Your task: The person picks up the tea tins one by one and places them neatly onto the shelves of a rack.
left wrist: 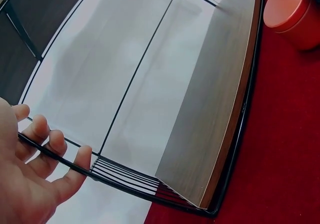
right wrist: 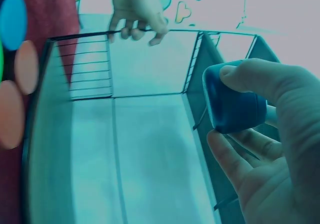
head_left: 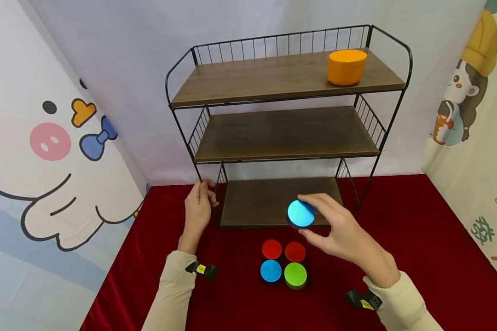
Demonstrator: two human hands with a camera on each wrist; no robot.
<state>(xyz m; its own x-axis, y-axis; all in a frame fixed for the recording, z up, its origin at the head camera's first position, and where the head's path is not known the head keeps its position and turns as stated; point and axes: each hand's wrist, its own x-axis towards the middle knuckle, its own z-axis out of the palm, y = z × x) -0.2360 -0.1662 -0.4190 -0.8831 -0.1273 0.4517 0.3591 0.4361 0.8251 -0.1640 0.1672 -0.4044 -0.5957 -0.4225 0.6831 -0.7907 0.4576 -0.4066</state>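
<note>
My right hand (head_left: 341, 230) pinches a round blue lidded container (head_left: 301, 214) between thumb and fingers. It is held in the air in front of the rack's lowest board. In the right wrist view the blue container (right wrist: 235, 104) shows its side, with the thumb on top and fingers beneath. My left hand (head_left: 197, 209) grips the black metal side post of a three-tier shelf rack (head_left: 281, 131), low on its left. The left wrist view shows fingers (left wrist: 42, 129) curled around that thin bar. An orange round container (head_left: 346, 69) stands on the top board, toward the right.
On the dark red cloth (head_left: 232, 294), in front of the rack, stand two red containers (head_left: 272, 249), a blue one and a green one (head_left: 295, 276), grouped closely. White curtains with cartoon prints hang behind and at both sides.
</note>
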